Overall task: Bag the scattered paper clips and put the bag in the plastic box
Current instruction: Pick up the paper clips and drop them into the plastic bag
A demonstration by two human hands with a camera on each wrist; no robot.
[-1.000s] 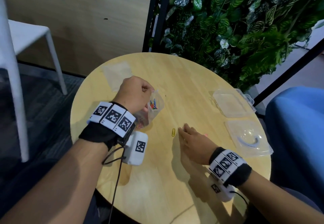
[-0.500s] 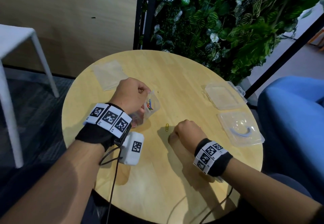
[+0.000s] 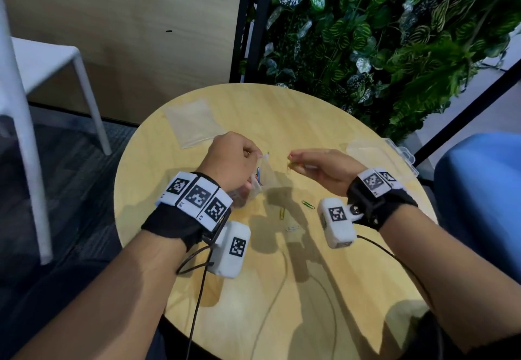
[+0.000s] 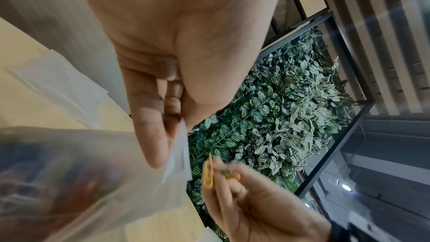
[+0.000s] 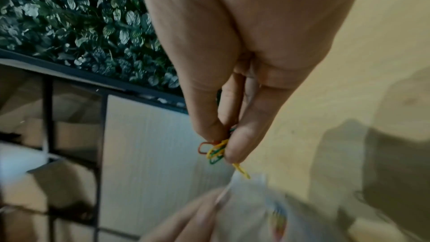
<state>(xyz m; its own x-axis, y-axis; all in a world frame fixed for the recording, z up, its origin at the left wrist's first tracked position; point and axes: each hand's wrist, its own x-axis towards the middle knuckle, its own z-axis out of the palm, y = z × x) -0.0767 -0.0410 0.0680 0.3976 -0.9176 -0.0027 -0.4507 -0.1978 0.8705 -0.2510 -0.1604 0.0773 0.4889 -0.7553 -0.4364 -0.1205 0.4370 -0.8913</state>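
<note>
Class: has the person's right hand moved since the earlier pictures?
Yes. The right hand has lifted off the round wooden table and gone left, towards the clear plastic bag.

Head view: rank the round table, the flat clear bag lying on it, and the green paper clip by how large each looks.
1. Round table
2. Flat clear bag
3. Green paper clip

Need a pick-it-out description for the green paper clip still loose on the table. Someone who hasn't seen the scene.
Start at the round wooden table. Look at the bare patch below and between the two raised hands, beside the right wrist's white camera unit. The green paper clip lies flat there; the yellow paper clip and the white paper clip sit just nearer the person.
</note>
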